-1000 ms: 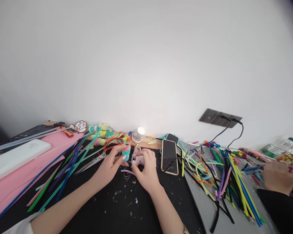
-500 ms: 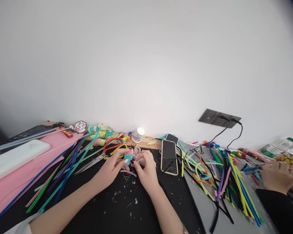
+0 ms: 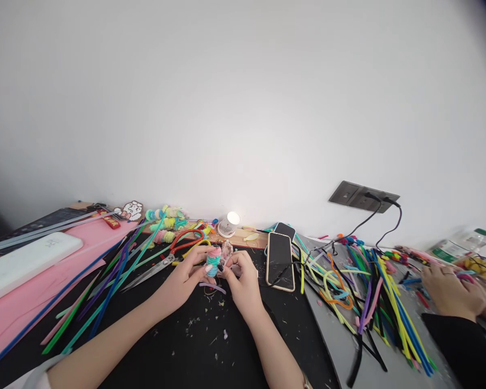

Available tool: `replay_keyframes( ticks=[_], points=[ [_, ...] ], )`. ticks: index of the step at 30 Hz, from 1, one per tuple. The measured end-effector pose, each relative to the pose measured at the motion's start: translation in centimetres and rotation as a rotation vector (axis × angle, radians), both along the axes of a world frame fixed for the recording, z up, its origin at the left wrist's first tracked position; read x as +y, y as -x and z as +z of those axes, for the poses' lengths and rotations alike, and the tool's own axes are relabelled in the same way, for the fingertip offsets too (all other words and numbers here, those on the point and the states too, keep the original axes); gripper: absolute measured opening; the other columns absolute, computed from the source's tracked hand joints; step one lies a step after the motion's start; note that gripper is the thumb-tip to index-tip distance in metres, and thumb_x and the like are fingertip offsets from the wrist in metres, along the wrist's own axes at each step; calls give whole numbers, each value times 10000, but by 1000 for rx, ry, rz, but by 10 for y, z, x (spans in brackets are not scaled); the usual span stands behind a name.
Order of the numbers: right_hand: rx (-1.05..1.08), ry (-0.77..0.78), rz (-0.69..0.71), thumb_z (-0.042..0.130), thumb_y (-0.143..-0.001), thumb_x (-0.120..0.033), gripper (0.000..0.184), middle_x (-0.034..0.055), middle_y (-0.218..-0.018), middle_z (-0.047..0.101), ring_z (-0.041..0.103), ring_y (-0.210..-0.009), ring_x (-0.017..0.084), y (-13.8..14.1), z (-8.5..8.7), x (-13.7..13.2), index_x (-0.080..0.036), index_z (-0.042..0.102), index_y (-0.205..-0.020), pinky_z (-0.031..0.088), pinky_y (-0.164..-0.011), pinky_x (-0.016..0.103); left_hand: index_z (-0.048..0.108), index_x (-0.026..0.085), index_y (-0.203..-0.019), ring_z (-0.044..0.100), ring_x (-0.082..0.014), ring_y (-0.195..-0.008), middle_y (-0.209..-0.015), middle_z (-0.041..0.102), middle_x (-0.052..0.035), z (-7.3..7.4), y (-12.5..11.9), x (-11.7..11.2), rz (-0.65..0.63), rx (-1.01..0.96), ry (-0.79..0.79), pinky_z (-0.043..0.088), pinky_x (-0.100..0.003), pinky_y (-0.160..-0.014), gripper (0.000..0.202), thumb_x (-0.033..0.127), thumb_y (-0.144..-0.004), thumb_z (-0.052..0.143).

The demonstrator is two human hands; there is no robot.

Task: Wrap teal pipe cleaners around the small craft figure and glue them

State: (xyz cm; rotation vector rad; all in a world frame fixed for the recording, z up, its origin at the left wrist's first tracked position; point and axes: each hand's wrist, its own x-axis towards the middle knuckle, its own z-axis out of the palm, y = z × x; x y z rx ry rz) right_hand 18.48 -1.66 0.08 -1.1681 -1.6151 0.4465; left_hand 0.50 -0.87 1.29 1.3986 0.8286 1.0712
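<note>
The left hand and the right hand meet over the black middle of the bench, and between their fingertips sits a small coiled pipe-cleaner piece, pink on top and teal below. The left grip is narrow, thumb and fingers pinched on the coil's side. The right grip is narrow too, closed at the coil's right edge on a small, dark-tipped bit too small to make out.

The coil looks light and soft: fuzzy pile over thin wire, so it should squash or unwind if squeezed hard, and it is best held by its sides across the windings, as the left hand does. A short lilac offcut lies on the bench just below the hands.

Red-handled scissors lie just left of the hands, beside a fan of long pipe cleaners. A dark phone in a pale case lies face up to the right, with a tangled heap of coloured pipe cleaners beyond it. At the far right another person's hand works in that heap.

No writing is readable: the red tag and the green-labelled bottle are too small and blurred.
</note>
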Motion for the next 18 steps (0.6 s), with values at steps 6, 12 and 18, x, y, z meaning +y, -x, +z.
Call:
replay_keyframes(
  ticks=[6,12,18],
  points=[
    [28,12,-2,637,-842,-111,150,17,-892,614,599,-869,198,1,0,1,-227,571,-773,463,-772,297,538,248,-1324,744,-212,-795,-1361,677,-131,-5,3,2,-41,-26,15,619,-470,-887,398,409,-964,594],
    [22,26,-8,627,-824,-93,148,21,-900,616,614,-854,193,-1,3,0,-224,582,-773,489,-748,287,550,252,-1320,727,-220,-860,-1367,669,-126,-4,2,0,-49,-77,28,613,-438,-882,420,428,-948,633],
    [31,55,12,646,-816,-99,138,33,-933,618,616,-890,204,-1,7,-2,-224,601,-781,508,-751,293,538,256,-1293,694,-203,-804,-1256,701,-109,1,1,-1,-61,-40,21,604,-425,-838,414,407,-925,651]
  ],
)
